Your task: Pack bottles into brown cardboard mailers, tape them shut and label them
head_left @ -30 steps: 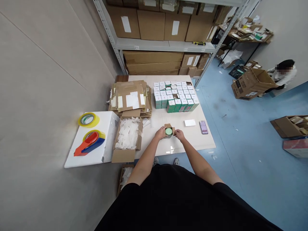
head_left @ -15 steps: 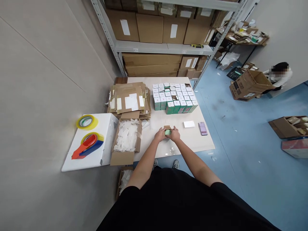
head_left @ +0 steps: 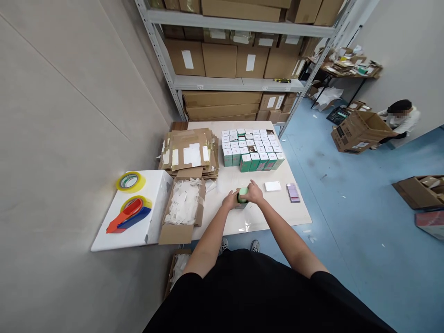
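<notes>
Near the front of the table (head_left: pixel 229 224), my left hand (head_left: pixel 229 200) holds the side of a small box (head_left: pixel 242 206), its fingers closed along it. My right hand (head_left: pixel 255 192) grips a light green rounded item (head_left: pixel 243 191) at the box's open top, the lower part of which sits inside the box. What kind of item it is, I cannot make out. Several white-topped green boxes (head_left: pixel 245 163) stand in rows behind my hands. To the right lie a flat white box (head_left: pixel 272 186) and a blurred purple item (head_left: pixel 293 193).
On the left are flattened cardboard (head_left: pixel 189 138), a carton of white packing scraps (head_left: pixel 183 203) and a white foam block (head_left: pixel 100 238) bearing tape rolls (head_left: pixel 130 181) and a red-blue tape dispenser (head_left: pixel 130 215). Shelving (head_left: pixel 239 83) stands behind. A person (head_left: pixel 402 118) is beside a large carton (head_left: pixel 354 134).
The green item has risen further out of the box with my right hand, which has moved up. The box's flap no longer shows above it. The camera view has tilted slightly upward.
</notes>
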Action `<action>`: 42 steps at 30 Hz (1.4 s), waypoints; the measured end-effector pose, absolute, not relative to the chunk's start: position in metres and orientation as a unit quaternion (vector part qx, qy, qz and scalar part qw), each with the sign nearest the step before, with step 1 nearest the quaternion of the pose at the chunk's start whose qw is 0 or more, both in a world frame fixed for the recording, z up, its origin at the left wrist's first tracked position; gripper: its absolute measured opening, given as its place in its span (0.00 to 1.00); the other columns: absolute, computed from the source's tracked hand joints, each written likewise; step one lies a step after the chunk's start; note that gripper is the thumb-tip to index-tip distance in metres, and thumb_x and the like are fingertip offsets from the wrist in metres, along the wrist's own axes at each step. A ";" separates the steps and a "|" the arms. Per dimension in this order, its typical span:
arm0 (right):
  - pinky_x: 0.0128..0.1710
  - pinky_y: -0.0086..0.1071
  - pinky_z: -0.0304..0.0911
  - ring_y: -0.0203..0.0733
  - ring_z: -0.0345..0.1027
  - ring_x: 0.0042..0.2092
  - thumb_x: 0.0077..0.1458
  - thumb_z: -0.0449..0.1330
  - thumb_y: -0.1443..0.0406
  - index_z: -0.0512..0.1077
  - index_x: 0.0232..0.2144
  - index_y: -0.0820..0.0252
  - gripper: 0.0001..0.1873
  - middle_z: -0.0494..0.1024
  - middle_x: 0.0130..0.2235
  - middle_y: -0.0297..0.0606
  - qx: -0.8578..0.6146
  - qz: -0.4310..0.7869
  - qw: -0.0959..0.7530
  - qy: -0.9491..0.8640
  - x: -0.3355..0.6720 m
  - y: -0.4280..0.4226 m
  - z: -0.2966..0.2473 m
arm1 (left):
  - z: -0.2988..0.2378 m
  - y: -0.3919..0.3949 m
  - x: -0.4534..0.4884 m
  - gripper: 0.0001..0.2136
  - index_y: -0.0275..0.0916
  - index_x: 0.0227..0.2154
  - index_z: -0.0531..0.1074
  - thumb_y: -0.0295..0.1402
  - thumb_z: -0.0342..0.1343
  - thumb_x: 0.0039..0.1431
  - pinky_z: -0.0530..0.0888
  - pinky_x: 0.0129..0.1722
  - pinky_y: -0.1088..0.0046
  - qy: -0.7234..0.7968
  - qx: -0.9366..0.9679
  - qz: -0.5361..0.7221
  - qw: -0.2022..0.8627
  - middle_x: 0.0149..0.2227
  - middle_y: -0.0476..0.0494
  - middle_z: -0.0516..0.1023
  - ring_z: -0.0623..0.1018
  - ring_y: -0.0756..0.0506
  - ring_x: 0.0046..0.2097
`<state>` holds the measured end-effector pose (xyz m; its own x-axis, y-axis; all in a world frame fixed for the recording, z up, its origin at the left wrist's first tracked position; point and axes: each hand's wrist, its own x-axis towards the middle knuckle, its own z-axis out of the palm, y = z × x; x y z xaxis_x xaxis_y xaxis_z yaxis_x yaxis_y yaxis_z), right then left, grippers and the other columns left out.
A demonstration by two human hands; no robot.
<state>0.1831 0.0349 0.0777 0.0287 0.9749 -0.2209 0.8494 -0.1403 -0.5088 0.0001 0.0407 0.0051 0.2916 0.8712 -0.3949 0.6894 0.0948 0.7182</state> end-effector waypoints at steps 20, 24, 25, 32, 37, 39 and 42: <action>0.31 0.32 0.58 0.41 0.67 0.34 0.39 0.70 0.53 0.67 0.31 0.55 0.21 0.74 0.32 0.31 -0.614 0.259 0.313 -0.676 0.234 0.038 0.322 | 0.113 0.025 0.026 0.34 0.32 0.54 0.75 0.61 0.52 0.64 0.76 0.53 0.54 0.315 0.253 0.400 0.823 0.51 0.26 0.81 0.83 0.35 0.47; 0.33 0.34 0.62 0.42 0.66 0.35 0.40 0.69 0.51 0.69 0.32 0.55 0.21 0.72 0.32 0.31 -0.623 0.285 0.364 -0.631 0.236 0.045 0.311 | 0.133 0.016 0.035 0.27 0.32 0.51 0.76 0.54 0.59 0.65 0.78 0.45 0.64 0.276 0.174 0.495 0.805 0.42 0.33 0.83 0.82 0.43 0.38; 0.32 0.34 0.64 0.42 0.66 0.35 0.41 0.68 0.51 0.70 0.34 0.56 0.21 0.72 0.32 0.31 -0.623 0.303 0.381 -0.612 0.239 0.046 0.305 | 0.137 0.015 0.033 0.25 0.33 0.52 0.75 0.51 0.61 0.64 0.78 0.44 0.65 0.277 0.174 0.521 0.788 0.43 0.34 0.83 0.82 0.43 0.39; 0.34 0.41 0.77 0.39 0.72 0.32 0.46 0.68 0.54 0.71 0.49 0.53 0.27 0.74 0.35 0.31 -0.526 0.550 0.488 -0.428 0.266 0.029 0.245 | 0.184 0.038 0.000 0.29 0.36 0.54 0.78 0.51 0.68 0.57 0.79 0.44 0.67 0.382 0.340 0.583 0.631 0.54 0.34 0.81 0.80 0.42 0.48; 0.42 0.46 0.78 0.46 0.80 0.38 0.39 0.74 0.59 0.70 0.51 0.50 0.35 0.80 0.43 0.35 -0.371 0.686 0.514 -0.357 0.247 -0.008 0.196 | 0.246 0.065 -0.004 0.30 0.34 0.55 0.79 0.52 0.68 0.57 0.76 0.55 0.60 0.442 0.459 0.555 0.535 0.54 0.32 0.81 0.79 0.37 0.56; 0.46 0.50 0.77 0.51 0.81 0.42 0.39 0.75 0.57 0.69 0.49 0.50 0.34 0.80 0.45 0.36 -0.306 0.710 0.539 -0.334 0.230 -0.019 0.187 | 0.267 0.067 0.006 0.32 0.36 0.58 0.76 0.50 0.71 0.55 0.73 0.60 0.59 0.404 0.506 0.542 0.536 0.57 0.32 0.79 0.77 0.37 0.59; 0.52 0.55 0.74 0.54 0.79 0.49 0.42 0.76 0.56 0.67 0.48 0.48 0.33 0.79 0.48 0.38 -0.258 0.699 0.590 -0.312 0.200 -0.024 0.186 | 0.283 0.062 0.028 0.39 0.39 0.62 0.72 0.47 0.75 0.48 0.76 0.57 0.60 0.377 0.535 0.515 0.554 0.62 0.34 0.76 0.78 0.38 0.57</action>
